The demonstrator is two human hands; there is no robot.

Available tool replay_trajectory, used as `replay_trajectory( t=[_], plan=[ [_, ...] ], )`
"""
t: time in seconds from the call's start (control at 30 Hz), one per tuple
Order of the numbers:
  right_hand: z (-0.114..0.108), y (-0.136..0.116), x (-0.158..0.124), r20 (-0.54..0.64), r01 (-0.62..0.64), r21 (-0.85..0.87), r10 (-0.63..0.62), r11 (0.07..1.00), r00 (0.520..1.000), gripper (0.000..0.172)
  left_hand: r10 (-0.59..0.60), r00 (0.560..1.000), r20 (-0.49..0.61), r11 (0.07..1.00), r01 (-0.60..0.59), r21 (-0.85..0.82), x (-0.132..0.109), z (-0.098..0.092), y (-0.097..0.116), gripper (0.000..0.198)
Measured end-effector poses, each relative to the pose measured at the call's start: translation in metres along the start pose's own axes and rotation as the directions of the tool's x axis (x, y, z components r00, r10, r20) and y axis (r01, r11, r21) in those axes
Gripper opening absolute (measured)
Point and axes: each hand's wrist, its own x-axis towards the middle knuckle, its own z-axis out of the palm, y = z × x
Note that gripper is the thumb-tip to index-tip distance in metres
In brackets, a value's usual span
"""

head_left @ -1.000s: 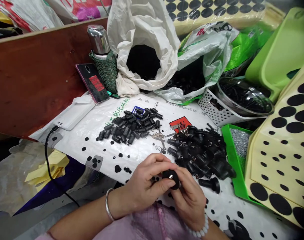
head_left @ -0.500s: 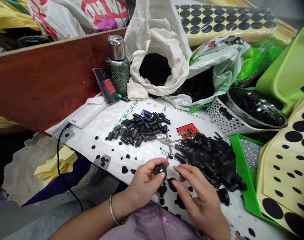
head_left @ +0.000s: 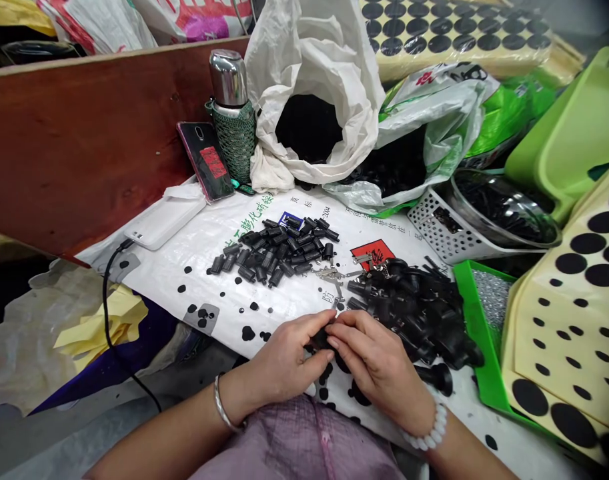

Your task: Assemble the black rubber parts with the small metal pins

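Note:
My left hand (head_left: pixel 287 353) is closed round a small black round plastic part (head_left: pixel 320 339), thumb below and fingers above. My right hand (head_left: pixel 377 357) is pinched at the same part from the right, its fingertips pressed together there. Most of the part is hidden by the fingers. Just beyond my right hand lies a heap of black plastic parts with round caps (head_left: pixel 434 313). Farther left is a pile of short black cylinders (head_left: pixel 279 250). Several thin metal strips (head_left: pixel 329 273) lie between the two piles.
A white sack (head_left: pixel 354 133) of black parts stands behind, beside a flask (head_left: pixel 231 113) and a leaning phone (head_left: pixel 207 160). On the right are a green tray (head_left: pixel 489 380) of tiny silvery pieces, sticker sheets (head_left: pixel 529 373) and a white basket (head_left: pixel 434 230). A cable (head_left: pixel 109 320) hangs at left.
My right hand has moved left, and its fingers have closed at the black round part in my left hand. The whole view has shifted slightly.

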Motion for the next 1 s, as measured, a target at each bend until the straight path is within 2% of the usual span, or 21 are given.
replay_trajectory(
  t=[0.23, 0.43, 0.57, 0.67, 0.8, 1.0],
  plan=[
    [-0.003, 0.005, -0.002, -0.012, 0.097, -0.068, -0.098, 0.993, 0.995, 0.016, 0.058, 0.998, 0.030, 0.993, -0.061, 0.102, 0.002, -0.002, -0.001, 0.048],
    [-0.004, 0.007, -0.001, -0.024, 0.207, -0.141, -0.212, 0.968, 0.977, 0.016, 0.182, 0.983, 0.013, 0.936, -0.177, 0.305, -0.001, -0.001, -0.007, 0.043],
    [-0.009, 0.009, 0.002, 0.074, 0.301, -0.167, -0.292, 0.939, 0.953, 0.015, 0.239, 0.969, 0.054, 0.895, -0.242, 0.374, 0.002, -0.008, -0.007, 0.042],
    [-0.015, 0.011, 0.009, 0.153, 0.335, -0.136, -0.315, 0.932, 0.937, 0.015, 0.249, 0.964, 0.095, 0.907, -0.267, 0.327, 0.007, -0.013, -0.007, 0.037],
    [-0.018, 0.010, 0.017, 0.163, 0.304, -0.070, -0.289, 0.950, 0.943, 0.016, 0.196, 0.975, 0.104, 0.939, -0.218, 0.266, 0.010, -0.014, -0.008, 0.034],
    [-0.013, 0.010, 0.011, 0.113, 0.185, -0.095, -0.174, 0.978, 0.978, 0.015, 0.171, 0.981, 0.086, 0.954, -0.187, 0.233, 0.009, -0.015, -0.008, 0.042]
  ],
)
